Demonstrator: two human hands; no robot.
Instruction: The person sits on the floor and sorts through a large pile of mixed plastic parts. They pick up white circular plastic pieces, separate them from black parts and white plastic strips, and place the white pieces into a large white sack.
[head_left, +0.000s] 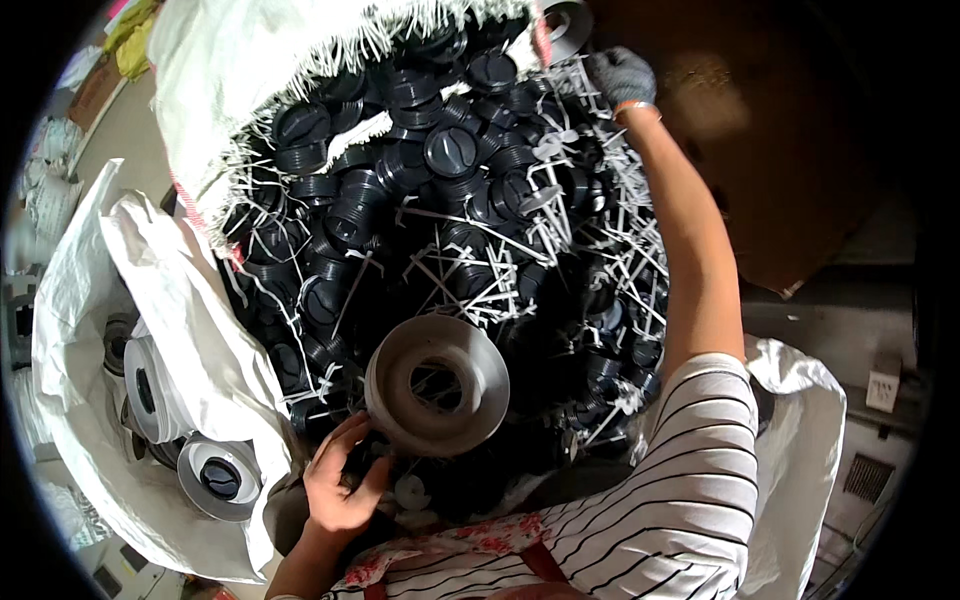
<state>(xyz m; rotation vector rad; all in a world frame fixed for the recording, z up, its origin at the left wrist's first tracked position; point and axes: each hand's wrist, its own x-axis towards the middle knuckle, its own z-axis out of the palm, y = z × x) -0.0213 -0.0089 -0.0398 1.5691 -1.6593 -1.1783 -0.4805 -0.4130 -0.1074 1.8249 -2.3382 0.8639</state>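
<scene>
A grey flanged plastic ring (490,385) with a round hole in its middle rests on the near part of a large heap of black threaded caps (450,152). At its lower left edge is my bare left hand (345,480), thumb and fingers apart; the fingertips are close to the rim, and I cannot tell if they touch it. My right hand (622,78), in a grey knit glove, reaches far over the heap's right side. Just beside it is another grey ring (568,30), partly cut off by the frame; the gloved fingers are too dark to make out.
White plastic sprues (485,285) lie scattered over the caps. A frayed white woven sack (250,55) edges the heap at the back. At left, an open white bag (75,330) holds several grey rings, one with a black cap (220,478). A brown surface (760,150) lies at right.
</scene>
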